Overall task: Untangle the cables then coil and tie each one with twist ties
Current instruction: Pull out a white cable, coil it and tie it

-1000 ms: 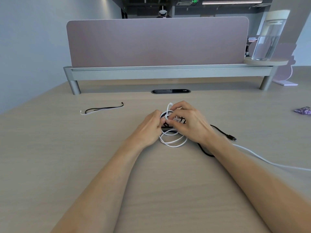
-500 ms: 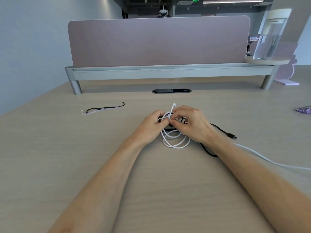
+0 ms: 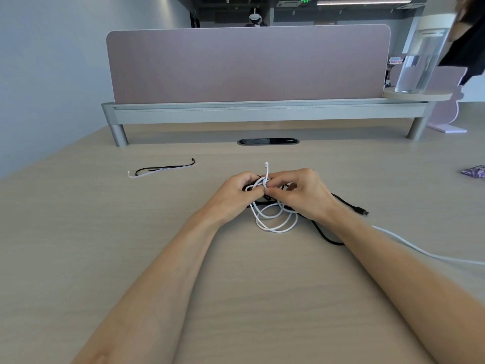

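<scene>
A white cable [image 3: 275, 219] and a black cable [image 3: 325, 236] lie tangled in the middle of the wooden desk [image 3: 78, 245]. My left hand [image 3: 233, 194] and my right hand [image 3: 301, 191] meet over the knot, both pinching white strands. One white plug end [image 3: 267, 165] sticks straight up between my fingers. White loops hang below my hands onto the desk. The black cable's plug [image 3: 363, 212] lies to the right, and a long white tail [image 3: 420, 250] runs off toward the right edge. Two twist ties [image 3: 162, 169], black and white, lie at the left.
A pink divider panel [image 3: 249, 64] on a grey rail crosses the back of the desk. A clear water bottle [image 3: 420, 56] stands on a round shelf at back right. A black cable port [image 3: 268, 141] sits in the desk, and a purple wrapper [image 3: 473, 170] lies far right.
The white plug end has been drawn up out of the tangle and now stands above my fingers. My hands stayed over the knot; the head view tilted slightly.
</scene>
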The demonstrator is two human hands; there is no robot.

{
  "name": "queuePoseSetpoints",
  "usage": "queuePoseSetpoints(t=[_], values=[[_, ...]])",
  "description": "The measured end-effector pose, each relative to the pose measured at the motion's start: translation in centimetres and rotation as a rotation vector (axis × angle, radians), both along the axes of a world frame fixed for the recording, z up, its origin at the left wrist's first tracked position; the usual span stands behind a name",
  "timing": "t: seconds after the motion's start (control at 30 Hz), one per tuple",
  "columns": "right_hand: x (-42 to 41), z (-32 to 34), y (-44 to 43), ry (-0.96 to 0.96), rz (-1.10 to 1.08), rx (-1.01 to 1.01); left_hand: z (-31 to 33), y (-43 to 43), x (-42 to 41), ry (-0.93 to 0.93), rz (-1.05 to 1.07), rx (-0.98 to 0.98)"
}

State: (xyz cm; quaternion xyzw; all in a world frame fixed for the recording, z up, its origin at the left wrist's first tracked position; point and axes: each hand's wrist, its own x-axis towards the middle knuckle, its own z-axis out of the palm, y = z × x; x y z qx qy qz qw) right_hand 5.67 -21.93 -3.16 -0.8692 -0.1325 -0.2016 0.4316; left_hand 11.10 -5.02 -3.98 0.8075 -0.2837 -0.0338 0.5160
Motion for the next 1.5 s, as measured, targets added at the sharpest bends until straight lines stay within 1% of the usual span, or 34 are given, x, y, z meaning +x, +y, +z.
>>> queuePoseSetpoints(t=[0.13,0.27,0.47,0.63,0.77,0.83,0.9,1.07,1.17,1.23,1.27,1.3,1.33,1.4,1.43,1.5], values=[[0.0,0.2,-0.2,0.028,0.017,-0.022,-0.1,0.1,-0.1,-0.003,-0.016,-0.007],[0.3,0.0,-0.2,-0.089,0.014,-0.175,-0.1,0.0,-0.2,-0.015,0.002,-0.038],[0.2,0.0,-0.2,-0.066,0.013,-0.157,0.2,0.0,-0.5,0.008,-0.01,-0.061],[0.2,0.0,0.4,-0.083,0.034,-0.186,0.5,-0.2,-0.8,-0.015,0.057,-0.071],[-0.1,0.3,0.7,-0.046,-0.024,-0.206,0.7,-0.3,-0.8,-0.011,0.057,-0.067],[-0.1,0.4,0.7,-0.051,-0.064,-0.187,0.7,-0.3,-0.9,-0.003,0.045,-0.075],[-0.1,0.4,0.7,-0.044,-0.107,-0.118,0.8,-0.2,-1.0,-0.015,0.026,-0.067],[0.5,0.2,0.9,-0.005,-0.272,0.005,0.7,-0.4,-1.0,-0.095,0.019,-0.003],[0.5,0.3,0.6,0.018,-0.256,0.029,0.4,-0.7,-1.0,-0.099,0.053,0.041],[0.3,0.2,0.6,0.008,-0.207,-0.041,0.3,-0.8,-0.8,-0.093,0.092,0.034],[0.2,0.1,0.6,-0.001,-0.195,-0.092,0.2,-0.8,-0.7,-0.122,0.13,0.052],[0.2,0.0,0.6,-0.018,-0.198,-0.152,0.0,-0.8,-0.5,-0.192,0.185,0.098],[0.2,-0.1,0.6,-0.04,-0.205,-0.214,-0.1,-0.7,-0.4,-0.303,0.257,0.167],[0.2,-0.1,0.7,-0.072,-0.209,-0.274,-0.2,-0.6,-0.3,-0.61,0.405,0.301],[0.1,0.0,0.8,-0.073,-0.207,-0.247,-0.2,-0.5,-0.3,-0.766,0.445,0.332],[0.2,0.2,0.9,-0.053,-0.225,-0.105,0.0,-0.5,-0.4,-1.018,0.456,0.342]])
